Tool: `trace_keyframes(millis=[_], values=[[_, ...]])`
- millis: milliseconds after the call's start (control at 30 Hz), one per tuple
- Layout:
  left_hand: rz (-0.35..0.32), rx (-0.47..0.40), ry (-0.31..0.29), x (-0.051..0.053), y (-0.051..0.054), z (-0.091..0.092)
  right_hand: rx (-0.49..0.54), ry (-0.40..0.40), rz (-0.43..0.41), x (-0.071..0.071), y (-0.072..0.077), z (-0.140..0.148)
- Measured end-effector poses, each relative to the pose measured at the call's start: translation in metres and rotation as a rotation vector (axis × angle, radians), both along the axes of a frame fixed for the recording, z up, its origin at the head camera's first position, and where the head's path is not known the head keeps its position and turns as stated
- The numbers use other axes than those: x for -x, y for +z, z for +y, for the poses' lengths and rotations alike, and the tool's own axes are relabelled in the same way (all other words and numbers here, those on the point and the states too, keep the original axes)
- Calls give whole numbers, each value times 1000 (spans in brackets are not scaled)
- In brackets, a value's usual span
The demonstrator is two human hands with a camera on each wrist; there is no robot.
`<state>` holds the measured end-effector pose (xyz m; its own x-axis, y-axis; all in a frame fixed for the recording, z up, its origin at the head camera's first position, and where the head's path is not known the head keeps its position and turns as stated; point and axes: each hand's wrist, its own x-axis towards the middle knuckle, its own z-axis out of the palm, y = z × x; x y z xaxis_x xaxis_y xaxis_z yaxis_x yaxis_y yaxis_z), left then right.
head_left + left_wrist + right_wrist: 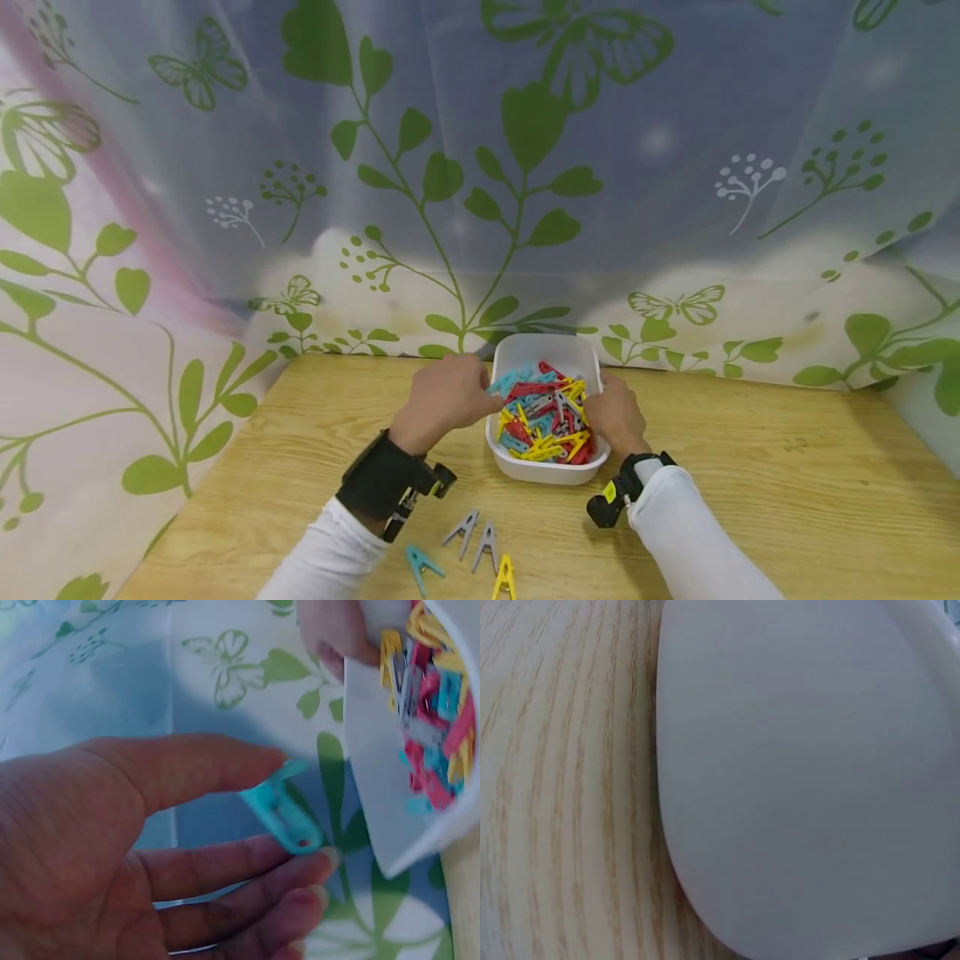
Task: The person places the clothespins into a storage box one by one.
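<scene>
A white plastic container [547, 473] stands on the table, holding a heap of red, yellow, teal and grey clothespins [542, 417]. At its left side, my left hand [446, 400] pinches a teal clothespin [285, 817] between thumb and fingers, best seen in the left wrist view. My right hand [617, 414] grips the container's right rim, its fingertips partly hidden. The right wrist view is mostly filled by the container's outer wall [802, 772], with no hand plainly seen there.
Nearer me on the wooden table [750, 467] lie a teal clothespin [422, 567], two grey clothespins [465, 531] and a yellow clothespin [505, 577]. Behind the container hangs a curtain [450, 208] printed with green leaves and butterflies.
</scene>
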<state>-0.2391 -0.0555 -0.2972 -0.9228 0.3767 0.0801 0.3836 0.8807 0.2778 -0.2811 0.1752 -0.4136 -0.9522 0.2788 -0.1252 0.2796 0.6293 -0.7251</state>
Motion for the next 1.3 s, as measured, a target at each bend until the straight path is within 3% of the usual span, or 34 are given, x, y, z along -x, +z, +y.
trace_keyframes(millis=[133,267,433,567,667,867,1000,1167,1300], values=[[11,-37,-25,11,-3,19,5,7,-3,-1,-1,-3],[60,-80,-35,18,-9,25,16,15,-2,-1,-3,-6],[55,-146,-27,20,-19,14,2,11,2,-1,-2,-7],[41,-141,6,21,-28,2,-9,10,0,-2,0,-5],[22,-145,-12,19,-35,-7,-12,12,3,-2,0,-2],[-38,-124,-97,0,-55,-38,-11,15,14,-2,2,2],[-124,-91,-86,-24,-72,-54,-12,16,12,-2,4,2],[-239,-59,-68,-53,-83,-61,-4,19,-1,-2,4,1],[-256,-9,-41,-67,-88,-61,3,24,-10,-3,1,0]])
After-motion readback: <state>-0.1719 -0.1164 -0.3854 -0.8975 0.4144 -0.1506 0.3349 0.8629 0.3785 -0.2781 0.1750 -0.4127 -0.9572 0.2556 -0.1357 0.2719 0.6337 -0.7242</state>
